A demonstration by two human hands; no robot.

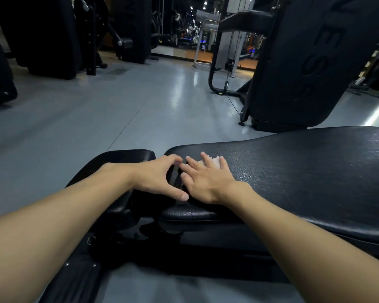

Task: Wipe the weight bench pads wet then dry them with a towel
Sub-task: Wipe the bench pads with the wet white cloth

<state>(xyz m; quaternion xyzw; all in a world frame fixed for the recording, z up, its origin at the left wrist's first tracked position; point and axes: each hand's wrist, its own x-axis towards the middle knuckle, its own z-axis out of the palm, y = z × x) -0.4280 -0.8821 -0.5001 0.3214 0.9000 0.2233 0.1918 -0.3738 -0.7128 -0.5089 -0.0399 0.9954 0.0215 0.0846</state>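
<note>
Cloth [214, 161] could be bunched or slipped from under the palm if pushed hard across the textured back pad [298, 171], and the gap by the seat pad [127, 158] could be missed. It is pinned beneath the spread fingers of the right hand [208, 182], its edge showing past the fingertips; the left hand [155, 178] is braced alongside, arched, gripping nothing.

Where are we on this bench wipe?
Looks done: the long pad glistens beside the right hand, so part seems wet-wiped. In hand: the right hand presses a pale cloth flat on it; the left hand rests between the pads. Left: the small pad shows no wetness, and drying seems unstarted.
</note>
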